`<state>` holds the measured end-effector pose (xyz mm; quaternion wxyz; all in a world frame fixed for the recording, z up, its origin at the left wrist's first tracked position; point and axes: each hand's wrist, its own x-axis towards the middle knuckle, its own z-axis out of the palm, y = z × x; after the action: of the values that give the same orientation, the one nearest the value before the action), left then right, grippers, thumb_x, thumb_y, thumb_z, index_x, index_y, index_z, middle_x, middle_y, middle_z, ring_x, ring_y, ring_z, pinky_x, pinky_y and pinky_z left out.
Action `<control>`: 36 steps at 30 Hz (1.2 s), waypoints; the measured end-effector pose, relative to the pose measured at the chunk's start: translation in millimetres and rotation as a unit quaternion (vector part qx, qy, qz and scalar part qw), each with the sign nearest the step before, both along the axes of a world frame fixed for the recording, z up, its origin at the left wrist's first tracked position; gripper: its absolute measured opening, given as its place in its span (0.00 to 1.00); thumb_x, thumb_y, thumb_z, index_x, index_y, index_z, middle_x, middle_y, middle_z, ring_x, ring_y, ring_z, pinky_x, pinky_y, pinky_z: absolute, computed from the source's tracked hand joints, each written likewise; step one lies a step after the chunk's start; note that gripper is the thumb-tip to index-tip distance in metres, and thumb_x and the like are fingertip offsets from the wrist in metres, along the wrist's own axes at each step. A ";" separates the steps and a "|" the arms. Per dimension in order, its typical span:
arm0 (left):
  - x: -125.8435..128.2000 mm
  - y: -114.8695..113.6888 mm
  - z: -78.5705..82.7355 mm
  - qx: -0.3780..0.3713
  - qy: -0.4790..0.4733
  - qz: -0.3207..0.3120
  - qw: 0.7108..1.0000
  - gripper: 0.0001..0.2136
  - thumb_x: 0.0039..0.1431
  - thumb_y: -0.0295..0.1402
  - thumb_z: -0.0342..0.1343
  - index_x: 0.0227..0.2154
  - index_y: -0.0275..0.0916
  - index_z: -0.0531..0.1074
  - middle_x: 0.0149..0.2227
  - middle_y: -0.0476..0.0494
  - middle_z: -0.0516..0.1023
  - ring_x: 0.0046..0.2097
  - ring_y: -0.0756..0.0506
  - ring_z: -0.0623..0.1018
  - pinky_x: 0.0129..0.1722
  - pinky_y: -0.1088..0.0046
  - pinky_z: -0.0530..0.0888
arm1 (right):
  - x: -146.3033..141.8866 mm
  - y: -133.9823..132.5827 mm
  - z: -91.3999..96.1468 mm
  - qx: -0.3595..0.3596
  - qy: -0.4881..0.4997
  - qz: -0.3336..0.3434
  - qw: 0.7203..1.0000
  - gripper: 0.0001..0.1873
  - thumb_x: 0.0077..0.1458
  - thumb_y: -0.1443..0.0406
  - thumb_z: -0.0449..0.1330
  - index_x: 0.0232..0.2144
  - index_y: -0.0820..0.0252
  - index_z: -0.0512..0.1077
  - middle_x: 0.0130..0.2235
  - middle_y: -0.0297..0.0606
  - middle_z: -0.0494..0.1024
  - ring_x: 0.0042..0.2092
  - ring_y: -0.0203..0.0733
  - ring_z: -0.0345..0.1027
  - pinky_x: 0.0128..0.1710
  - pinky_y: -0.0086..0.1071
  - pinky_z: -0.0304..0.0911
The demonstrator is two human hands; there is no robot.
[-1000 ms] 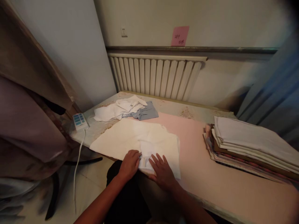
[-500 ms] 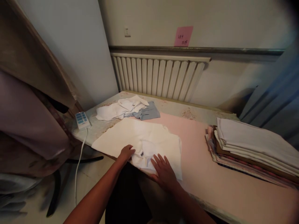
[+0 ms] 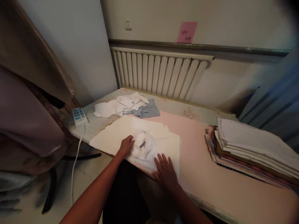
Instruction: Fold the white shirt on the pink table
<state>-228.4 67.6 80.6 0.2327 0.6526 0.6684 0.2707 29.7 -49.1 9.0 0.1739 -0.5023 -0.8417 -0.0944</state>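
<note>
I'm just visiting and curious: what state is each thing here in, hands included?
Left hand: fingers closed on the lettered cloth's edge
Right hand: open, palm down, fingers spread
Lettered cloth: bunched up
Cream cloth: spread out beneath it
White cloth: crumpled
Grey cloth: rumpled, partly covered
Stacked cloths: folded
Power strip: lying down, cord attached
Wall socket: nothing plugged in

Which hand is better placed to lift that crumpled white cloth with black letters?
Probably the left hand: it is curled at the left edge of the crumpled, black-lettered white cloth, seemingly pinching it. The right hand lies flat and spread by its lower right edge.
</note>
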 end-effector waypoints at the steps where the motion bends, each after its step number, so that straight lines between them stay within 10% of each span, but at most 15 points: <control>1: -2.7 2.9 -9.8 -0.014 0.011 0.004 1.000 0.04 0.52 0.28 0.48 0.27 0.40 0.68 0.28 0.50 0.73 0.34 0.47 0.72 0.34 0.74 0.65 | 1.3 -1.2 -3.5 0.000 -0.002 -0.001 1.000 0.33 0.59 0.55 0.56 0.63 0.57 0.55 0.66 0.44 0.53 0.67 0.55 0.43 0.64 0.54 0.40; 7: -11.3 10.7 -40.6 -0.051 0.058 0.010 0.997 0.05 0.55 0.29 0.49 0.31 0.41 0.69 0.31 0.49 0.75 0.35 0.47 0.73 0.36 0.74 0.64 | -0.9 -8.8 -9.8 0.005 0.010 0.005 1.000 0.33 0.58 0.59 0.57 0.63 0.61 0.55 0.65 0.48 0.55 0.67 0.55 0.42 0.65 0.54 0.37; 36: -11.3 3.8 -32.5 -0.043 0.052 0.034 0.997 0.05 0.54 0.30 0.48 0.31 0.40 0.69 0.30 0.51 0.75 0.35 0.48 0.74 0.35 0.76 0.65 | 55.3 -28.9 -14.3 0.014 0.063 -0.057 0.996 0.31 0.61 0.53 0.53 0.61 0.62 0.57 0.63 0.47 0.60 0.67 0.52 0.45 0.63 0.51 0.49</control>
<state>-239.7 71.3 48.1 0.2158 0.6319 0.7126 0.2152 85.0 -78.0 -5.3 0.2276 -0.5523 -0.7976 -0.0838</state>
